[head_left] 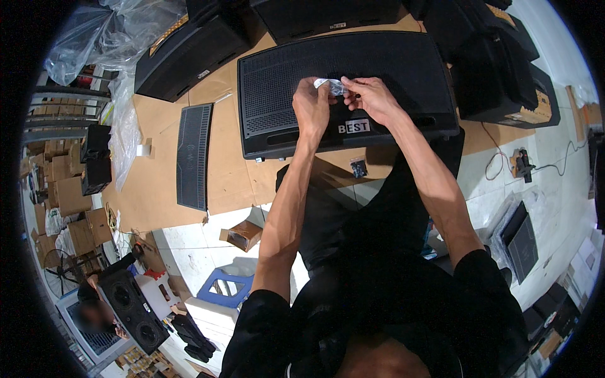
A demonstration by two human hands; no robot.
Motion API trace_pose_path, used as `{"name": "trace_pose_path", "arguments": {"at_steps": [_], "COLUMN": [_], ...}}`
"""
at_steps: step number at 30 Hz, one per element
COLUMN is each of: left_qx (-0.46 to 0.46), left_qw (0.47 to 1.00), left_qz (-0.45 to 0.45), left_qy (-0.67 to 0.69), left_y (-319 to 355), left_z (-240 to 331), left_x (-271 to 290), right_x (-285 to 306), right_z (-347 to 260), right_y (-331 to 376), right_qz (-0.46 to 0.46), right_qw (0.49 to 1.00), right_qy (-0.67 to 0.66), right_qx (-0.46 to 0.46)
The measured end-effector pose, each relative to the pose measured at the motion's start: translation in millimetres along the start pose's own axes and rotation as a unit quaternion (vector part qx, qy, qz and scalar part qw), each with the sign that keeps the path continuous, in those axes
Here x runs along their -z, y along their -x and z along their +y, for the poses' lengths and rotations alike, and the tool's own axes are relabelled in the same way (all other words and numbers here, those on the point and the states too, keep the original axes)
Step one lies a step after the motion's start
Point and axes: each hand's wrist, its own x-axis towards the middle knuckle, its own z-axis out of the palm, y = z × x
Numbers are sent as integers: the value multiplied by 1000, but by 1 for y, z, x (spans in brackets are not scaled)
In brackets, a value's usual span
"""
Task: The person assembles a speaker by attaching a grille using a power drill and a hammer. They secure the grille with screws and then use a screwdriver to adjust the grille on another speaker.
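Both my hands are closed on a small clear plastic packet [335,88] with a whitish part to it; what it contains is too small to make out. My left hand [309,108] pinches its left side, and my right hand [374,101] grips the right side between thumb and fingers. Below them lies a large black speaker cabinet [403,69] with a perforated grille and a light-coloured label [354,127] near its front edge. Another small bag of dark parts [358,167] rests on the cardboard just in front of the cabinet.
Cardboard sheeting [230,179] covers the floor, with a loose black grille panel [194,157] at left. More black speakers [189,53] stand behind and at right [498,75]. An open small carton [242,235] and a blue frame [224,286] sit nearer. Another person [94,312] is at lower left beside a speaker.
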Motion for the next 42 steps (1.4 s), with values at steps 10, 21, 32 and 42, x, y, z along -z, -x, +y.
{"name": "trace_pose_path", "arguments": {"at_steps": [10, 21, 32, 42], "left_qx": [-12, 3, -6, 53], "left_qw": [997, 999, 998, 996], "left_qz": [-35, -34, -61, -49], "left_qy": [70, 10, 0, 60], "left_y": [3, 1, 6, 9], "left_z": [-3, -1, 7, 12], "left_x": [4, 8, 6, 6], "right_x": [3, -2, -11, -6], "right_z": [1, -3, -2, -2], "right_y": [2, 12, 14, 16], "right_qz": [-39, -49, 4, 1], "right_qw": [999, 997, 976, 994], "right_qy": [-15, -29, 138, 65], "right_qx": [23, 61, 169, 92]}}
